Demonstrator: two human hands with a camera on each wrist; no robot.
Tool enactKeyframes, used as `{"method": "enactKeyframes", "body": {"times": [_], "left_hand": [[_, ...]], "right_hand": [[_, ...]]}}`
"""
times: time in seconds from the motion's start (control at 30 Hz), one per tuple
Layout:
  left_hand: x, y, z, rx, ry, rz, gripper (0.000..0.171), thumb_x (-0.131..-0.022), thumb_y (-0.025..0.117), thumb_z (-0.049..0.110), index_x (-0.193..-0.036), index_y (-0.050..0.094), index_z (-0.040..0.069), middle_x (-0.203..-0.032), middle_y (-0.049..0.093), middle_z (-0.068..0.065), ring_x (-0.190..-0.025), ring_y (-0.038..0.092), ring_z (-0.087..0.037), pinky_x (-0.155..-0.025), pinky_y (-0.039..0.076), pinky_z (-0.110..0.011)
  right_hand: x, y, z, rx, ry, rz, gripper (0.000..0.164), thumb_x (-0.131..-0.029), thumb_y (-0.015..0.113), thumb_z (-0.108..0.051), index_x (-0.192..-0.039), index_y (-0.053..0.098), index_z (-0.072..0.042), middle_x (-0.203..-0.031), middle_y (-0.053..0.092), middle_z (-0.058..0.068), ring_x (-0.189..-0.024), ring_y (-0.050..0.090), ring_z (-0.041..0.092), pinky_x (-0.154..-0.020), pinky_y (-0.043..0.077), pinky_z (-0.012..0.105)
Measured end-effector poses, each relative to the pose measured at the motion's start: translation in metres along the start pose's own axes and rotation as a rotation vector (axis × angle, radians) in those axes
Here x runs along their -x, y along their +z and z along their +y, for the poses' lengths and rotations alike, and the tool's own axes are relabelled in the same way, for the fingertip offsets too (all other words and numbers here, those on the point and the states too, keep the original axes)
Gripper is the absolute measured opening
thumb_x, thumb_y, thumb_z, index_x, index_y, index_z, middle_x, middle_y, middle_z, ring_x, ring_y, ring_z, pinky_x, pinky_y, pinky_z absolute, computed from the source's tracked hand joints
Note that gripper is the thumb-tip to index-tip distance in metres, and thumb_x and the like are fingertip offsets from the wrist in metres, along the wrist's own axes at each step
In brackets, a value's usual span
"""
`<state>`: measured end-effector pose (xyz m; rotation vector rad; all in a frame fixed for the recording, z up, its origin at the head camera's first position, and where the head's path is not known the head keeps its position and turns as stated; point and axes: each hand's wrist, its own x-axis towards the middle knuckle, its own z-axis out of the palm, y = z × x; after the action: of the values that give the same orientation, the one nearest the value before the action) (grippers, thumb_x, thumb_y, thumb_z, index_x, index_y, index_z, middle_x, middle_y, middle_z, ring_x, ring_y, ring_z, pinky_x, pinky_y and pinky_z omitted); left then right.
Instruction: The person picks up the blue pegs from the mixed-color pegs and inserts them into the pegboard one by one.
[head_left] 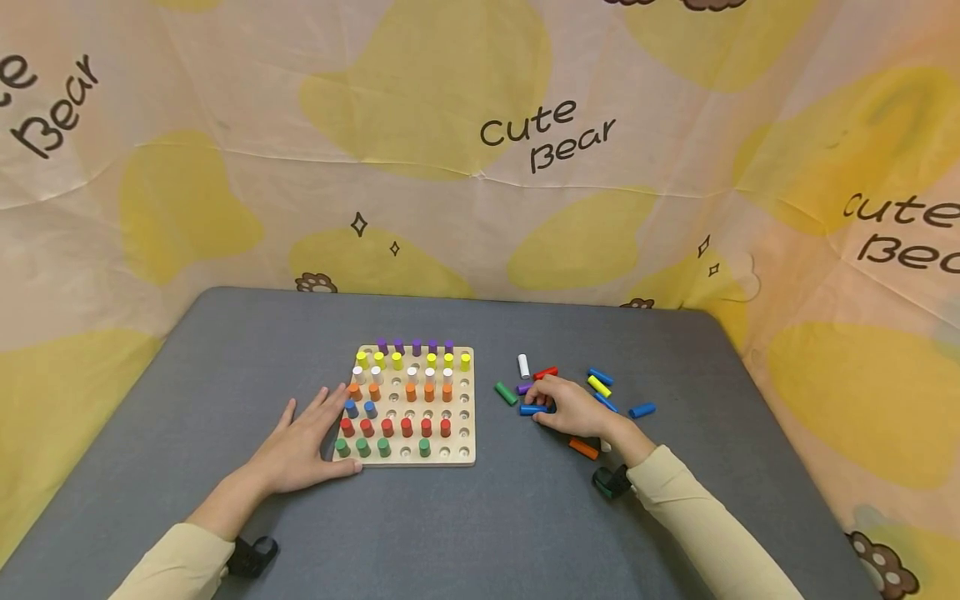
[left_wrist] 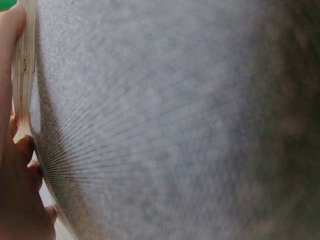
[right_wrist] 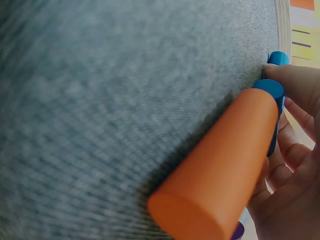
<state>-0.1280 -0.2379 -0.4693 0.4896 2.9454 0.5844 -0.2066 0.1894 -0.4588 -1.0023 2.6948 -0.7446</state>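
Backdrop (head_left: 427,83): pale printed cloth with yellow patches and "Cute Bear" lettering, filling the upper half of the head view.

Table (head_left: 570,533): grey, spanning the lower half.

Pegboard (head_left: 455,406): wooden, flat, left of lower centre; rows of upright pegs (head_left: 407,427), some holes vacant. Probably stiff and fairly light; best steadied by its edges.

Your left hand (head_left: 303,446): spread wide, fingers extended to the board's left edge, thumb at its lower left corner; no peg in its grasp.

Your right hand (head_left: 573,408): right of centre, thumb and fingers drawn together in a pinch.

Blue peg (head_left: 528,410): lying sideways at your right fingertips, near the board's right side. Likely light, rigid, hard to damage; its round, smooth side may roll, so take it across the middle or near one end.

Loose pegs around that hand: green peg (head_left: 506,393), white peg (head_left: 523,367), red peg (head_left: 547,372), yellow peg (head_left: 599,386), orange peg (head_left: 583,448), among others.
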Motion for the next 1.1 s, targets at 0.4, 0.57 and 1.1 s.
{"method": "enactKeyframes", "body": {"times": [0.4, 0.57, 1.1], "left_hand": [[0.001, -0.002, 0.002, 0.000, -0.005, -0.005, 0.110, -0.066, 0.058, 0.075, -0.149, 0.014, 0.018, -0.153, 0.020, -0.009, -0.140, 0.016, -0.034, -0.106, 0.003, -0.064], [0.001, -0.003, 0.002, 0.007, -0.004, -0.007, 0.110, -0.066, 0.059, 0.075, -0.149, 0.014, 0.019, -0.153, 0.020, -0.010, -0.140, 0.016, -0.034, -0.106, 0.003, -0.064], [0.001, -0.002, 0.002, 0.008, -0.004, -0.007, 0.110, -0.066, 0.059, 0.074, -0.149, 0.013, 0.019, -0.153, 0.020, -0.009, -0.140, 0.016, -0.034, -0.106, 0.003, -0.064]], "right_hand": [[-0.001, -0.006, -0.005, 0.001, -0.012, 0.017, 0.017, -0.083, 0.068, -0.012, -0.098, 0.060, -0.015, -0.086, 0.051, -0.004, -0.078, 0.049, 0.011, -0.069, 0.044, 0.023], [-0.002, -0.009, -0.005, -0.004, -0.026, 0.052, 0.018, -0.082, 0.068, -0.011, -0.097, 0.060, -0.015, -0.085, 0.051, -0.003, -0.076, 0.048, 0.010, -0.066, 0.044, 0.022], [-0.015, -0.006, -0.018, -0.105, 0.012, 0.120, 0.015, -0.086, 0.064, -0.013, -0.099, 0.060, -0.017, -0.091, 0.053, -0.004, -0.081, 0.051, 0.013, -0.070, 0.046, 0.026]]}}
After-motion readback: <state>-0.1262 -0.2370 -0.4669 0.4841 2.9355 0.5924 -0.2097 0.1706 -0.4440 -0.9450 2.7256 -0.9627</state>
